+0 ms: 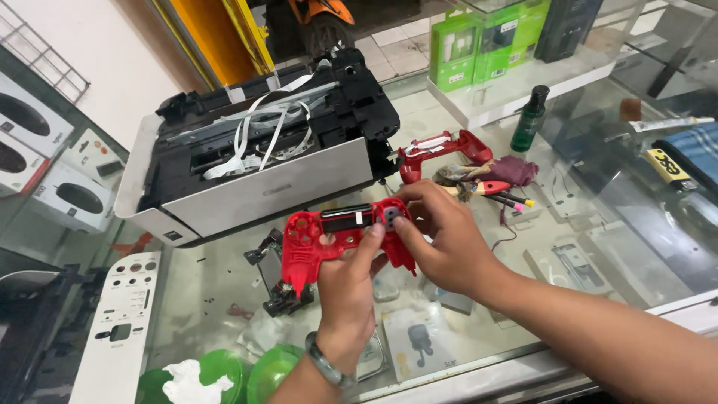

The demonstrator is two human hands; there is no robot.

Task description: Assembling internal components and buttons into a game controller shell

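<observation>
Hands meet at centre frame over a red gamepad shell point(336, 239), held in the air just above the glass tabletop point(598, 247). Left hand point(348, 288) comes up from six o'clock, fingers curled around the shell's middle from below, thumb pressed on its face, a dark bracelet point(327, 364) on the wrist. Right hand point(441, 236) enters from four o'clock, fingers closed, pinching the shell's right grip, with the thumb beside a small grey part near the shell's top edge. Shell is face-open, with a dark strip across its upper edge.

At eleven o'clock of the shell sits an opened printer point(254, 150), white ribbon cables looping across its black insides. At one o'clock lies the other red shell half point(441, 150), and just beside it a tangle of cloth and some tools with red and yellow handles point(497, 191). Further out at one o'clock stands a dark green bottle point(529, 120). Low at eight o'clock rests a white panel with round cutouts point(120, 329); at seven o'clock, green bowls point(247, 374) holding crumpled white paper. Just below the shell, on the glass, lies a small black circuit assembly point(277, 288).
</observation>
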